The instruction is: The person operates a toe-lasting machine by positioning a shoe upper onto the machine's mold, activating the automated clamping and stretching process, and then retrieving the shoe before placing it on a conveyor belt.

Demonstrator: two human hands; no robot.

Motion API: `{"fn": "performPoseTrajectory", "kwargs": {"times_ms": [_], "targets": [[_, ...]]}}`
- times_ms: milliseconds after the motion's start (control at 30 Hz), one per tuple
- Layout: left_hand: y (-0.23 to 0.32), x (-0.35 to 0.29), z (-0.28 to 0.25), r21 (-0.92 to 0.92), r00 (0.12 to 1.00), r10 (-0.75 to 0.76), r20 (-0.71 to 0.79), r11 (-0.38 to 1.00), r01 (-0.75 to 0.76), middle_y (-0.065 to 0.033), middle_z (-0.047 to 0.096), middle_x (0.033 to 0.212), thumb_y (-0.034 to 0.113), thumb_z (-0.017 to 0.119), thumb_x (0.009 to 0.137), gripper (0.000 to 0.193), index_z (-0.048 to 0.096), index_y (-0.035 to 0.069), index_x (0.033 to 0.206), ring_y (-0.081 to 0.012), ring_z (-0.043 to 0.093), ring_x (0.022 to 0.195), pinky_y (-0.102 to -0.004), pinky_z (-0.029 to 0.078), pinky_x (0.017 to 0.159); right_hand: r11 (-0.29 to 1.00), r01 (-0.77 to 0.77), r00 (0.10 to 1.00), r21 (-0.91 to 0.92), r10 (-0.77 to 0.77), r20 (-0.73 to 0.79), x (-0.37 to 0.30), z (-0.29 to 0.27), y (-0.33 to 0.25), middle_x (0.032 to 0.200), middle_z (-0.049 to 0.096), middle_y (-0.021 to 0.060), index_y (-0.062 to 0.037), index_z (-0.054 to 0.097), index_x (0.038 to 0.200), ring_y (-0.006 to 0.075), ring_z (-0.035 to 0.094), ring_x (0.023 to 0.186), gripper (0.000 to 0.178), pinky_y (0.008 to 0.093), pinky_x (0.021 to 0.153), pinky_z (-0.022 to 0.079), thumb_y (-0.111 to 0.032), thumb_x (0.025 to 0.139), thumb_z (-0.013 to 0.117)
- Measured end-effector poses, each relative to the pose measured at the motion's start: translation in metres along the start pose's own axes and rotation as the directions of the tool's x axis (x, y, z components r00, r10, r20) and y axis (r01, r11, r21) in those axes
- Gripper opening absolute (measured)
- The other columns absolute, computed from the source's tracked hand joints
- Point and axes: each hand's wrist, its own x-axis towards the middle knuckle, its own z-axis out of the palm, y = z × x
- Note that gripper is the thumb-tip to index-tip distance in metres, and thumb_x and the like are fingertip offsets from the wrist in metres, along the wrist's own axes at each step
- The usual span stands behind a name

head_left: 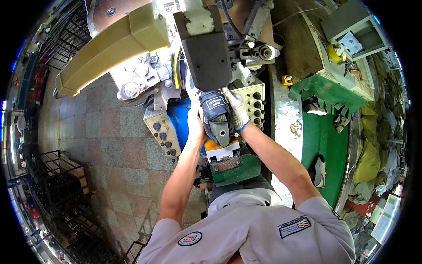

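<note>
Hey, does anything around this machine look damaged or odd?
Yes. To the right, the green hanging cover looks torn: its lower edge ends in ragged strips. The pale metal strip beside the machine also has a brownish patch, possibly worn or peeling.

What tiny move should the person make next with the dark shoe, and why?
Perhaps nudge the shoe slightly to line it up with the dark block, because the left grip and gloved right grip hold its two sides, and its far end sits close to that block; whether they touch, I can't tell.
</note>
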Motion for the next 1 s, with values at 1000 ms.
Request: {"fn": "performPoseTrajectory", "kwargs": {"times_ms": [1000], "targets": [[-0.004, 0.011, -0.013, 0.122, 0.992, 0.111, -0.056, 0.987, -0.104, -0.0036, 0.069, 0.104, 0.035, 0.049, 0.106, 0.041, 0.067, -0.001, 0.116, -0.0116, 0.062, 0.091, -0.0274, 0.049, 0.083, 0.997, 0.017, 0.999, 0.076, -0.020, 0.043, 0.010, -0.001, 0.015, 0.092, 0.071, -0.0002, -0.0043, 0.074, 0.105, 0.0074, 0.061, 0.078, 0.034, 0.0254, 0.070, 0.050, -0.034, 0.104, 0.058]]}}
